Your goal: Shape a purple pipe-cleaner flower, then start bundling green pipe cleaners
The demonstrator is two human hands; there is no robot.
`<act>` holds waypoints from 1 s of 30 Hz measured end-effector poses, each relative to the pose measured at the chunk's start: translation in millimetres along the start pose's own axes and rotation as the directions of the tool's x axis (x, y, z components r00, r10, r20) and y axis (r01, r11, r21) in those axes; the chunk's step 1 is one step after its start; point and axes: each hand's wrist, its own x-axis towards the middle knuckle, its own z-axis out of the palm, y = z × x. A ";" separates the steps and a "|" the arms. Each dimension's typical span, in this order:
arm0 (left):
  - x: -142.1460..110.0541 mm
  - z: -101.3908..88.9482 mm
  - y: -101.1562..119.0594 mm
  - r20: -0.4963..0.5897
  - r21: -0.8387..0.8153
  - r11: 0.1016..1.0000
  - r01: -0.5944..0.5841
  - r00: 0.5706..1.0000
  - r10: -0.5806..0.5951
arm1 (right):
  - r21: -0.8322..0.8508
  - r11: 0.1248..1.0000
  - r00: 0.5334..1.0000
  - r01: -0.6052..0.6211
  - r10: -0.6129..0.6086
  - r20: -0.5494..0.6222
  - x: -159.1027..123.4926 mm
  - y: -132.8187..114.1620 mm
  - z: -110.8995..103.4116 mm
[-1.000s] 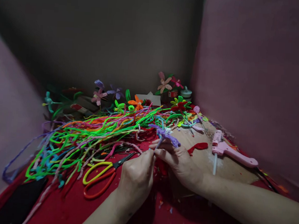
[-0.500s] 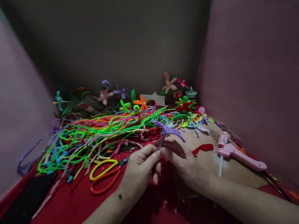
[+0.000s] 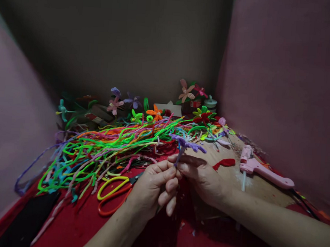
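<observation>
A purple pipe-cleaner flower (image 3: 186, 143) stands upright between my hands, its petals spread above my fingers and pale tips showing at its centre. My left hand (image 3: 157, 185) is closed, with thumb and forefinger pinching the base of the flower's stem. From the other side, my right hand (image 3: 198, 174) pinches the same stem just under the petals. Most of the stem below is hidden by my fingers. Yellow-and-red-handled scissors (image 3: 113, 193) lie beside my left wrist, partly covered by it. Right of my right hand lies a red pipe-cleaner petal (image 3: 224, 163).
A big heap of colourful pipe cleaners (image 3: 109, 146) spreads over the red cloth (image 3: 90, 227). On a cardboard sheet (image 3: 264, 190) rests a pink glue gun (image 3: 259, 168). Finished flowers (image 3: 154, 113) line the back. A black flat object (image 3: 29, 219) lies at front left.
The flower has turned and tilted slightly, so its pale centre shows more. My left hand has rolled, its lower fingers now more visible. Both hands still pinch the stem.
</observation>
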 end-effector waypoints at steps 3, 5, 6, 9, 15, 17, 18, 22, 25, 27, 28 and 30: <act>-1.0 1.3 1.7 -0.046 0.139 0.990 0.013 0.999 -0.007 | 0.065 0.998 1.000 0.000 0.000 -0.001 0.7 3.9 -1.8; -2.8 4.6 0.8 -0.137 0.355 0.935 -0.024 0.987 0.078 | 0.075 0.997 1.000 0.011 -0.013 0.022 1.3 6.5 -3.6; -3.7 6.1 -0.3 -0.173 0.487 0.872 -0.052 0.973 0.155 | 0.070 0.997 0.999 0.020 -0.022 0.030 1.7 7.5 -4.4; -5.8 7.4 -4.8 -0.132 0.816 0.559 -0.148 0.894 0.428 | 0.060 0.998 0.999 0.032 -0.032 0.000 2.5 9.4 -6.7; -5.3 4.2 -8.1 -0.066 0.895 0.414 -0.165 0.870 0.489 | 0.069 0.997 1.000 -0.014 0.013 0.016 3.0 11.2 -9.2; -5.3 6.8 -5.9 -0.146 0.819 0.563 -0.111 0.908 0.393 | 0.067 0.997 0.997 -0.037 0.032 0.075 2.7 10.4 -8.3; -5.6 8.6 -4.3 -0.184 0.768 0.635 -0.083 0.921 0.342 | 0.065 0.997 0.995 -0.049 0.043 0.094 2.4 9.5 -7.5; -7.5 13.1 1.2 -0.242 0.555 0.831 -0.028 0.951 0.194 | 0.069 0.997 0.996 -0.043 0.037 0.083 1.0 4.5 -4.3; -7.9 12.0 2.1 -0.208 0.394 0.919 -0.021 0.972 0.111 | 0.088 0.996 0.995 -0.023 0.014 0.103 0.2 1.7 -3.8; -7.4 10.6 1.6 -0.179 0.317 0.948 -0.012 0.981 0.073 | 0.088 0.995 0.990 -0.036 0.023 0.140 0.0 0.5 -4.0; -7.0 9.9 1.4 -0.168 0.290 0.957 -0.010 0.984 0.061 | 0.079 0.996 0.989 -0.041 0.029 0.145 0.1 0.0 -4.0; -6.0 8.7 0.9 -0.145 0.235 0.972 -0.009 0.988 0.045 | 0.062 0.998 0.995 -0.034 0.028 0.093 0.3 -0.9 -3.8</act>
